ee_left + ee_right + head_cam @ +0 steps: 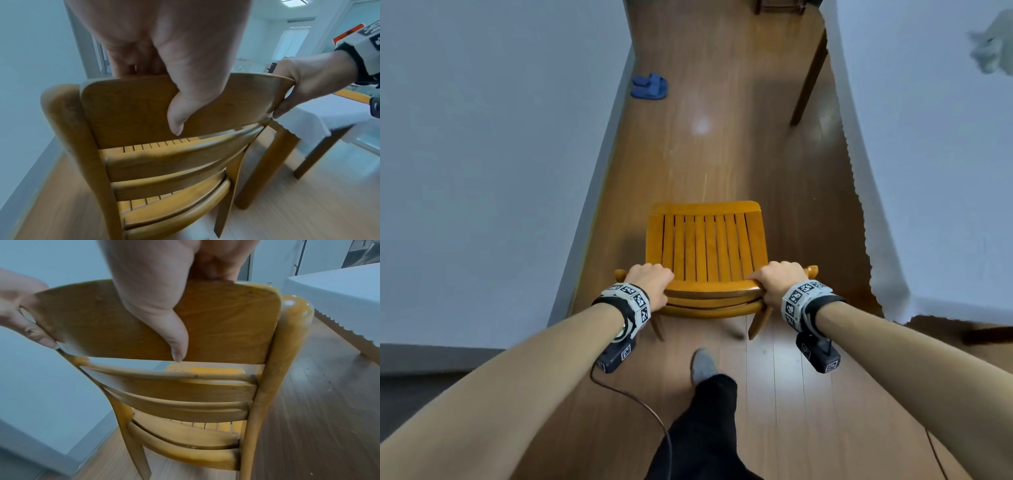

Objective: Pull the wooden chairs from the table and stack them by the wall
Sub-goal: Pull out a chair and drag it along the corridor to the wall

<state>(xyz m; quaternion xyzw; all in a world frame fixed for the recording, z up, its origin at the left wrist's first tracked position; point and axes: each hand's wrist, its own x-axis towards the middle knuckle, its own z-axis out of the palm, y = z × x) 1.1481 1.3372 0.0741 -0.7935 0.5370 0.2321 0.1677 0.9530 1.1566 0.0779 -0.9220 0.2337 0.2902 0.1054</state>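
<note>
Wooden chair [707, 251]: stands on the floor [722, 144] in the lane between the wall [493, 144] on my left and the cloth-covered surface [935, 154] on my right. It is clear of the surface, nothing of it tucked underneath. The seat points away from me and the backrest is nearest me.

Left hand [650, 284]: curled over the left end of the top backrest rail, thumb down the rear face, fingers over the front. Gripping the chair.

Right hand [779, 282]: same grip on the right end of the rail. The left wrist view shows its thumb [281, 110] pressed on the rail's rear edge.

Whether all four legs are on the floor I cannot tell; the wrist views show some blur around the legs.

Progress, my judgement: the pull-out step looks done for this chair, since it sits well out from the surface. Not done: it is not yet against the wall, and no stack shows anywhere in view. No other chair can be made out for certain; something wooden at the far end of the floor is too cropped to name. So the task seems early to middle, with placing, stacking, and any remaining chairs left.

Blue slippers [649, 86] lie by the wall further along, possibly in the way.
</note>
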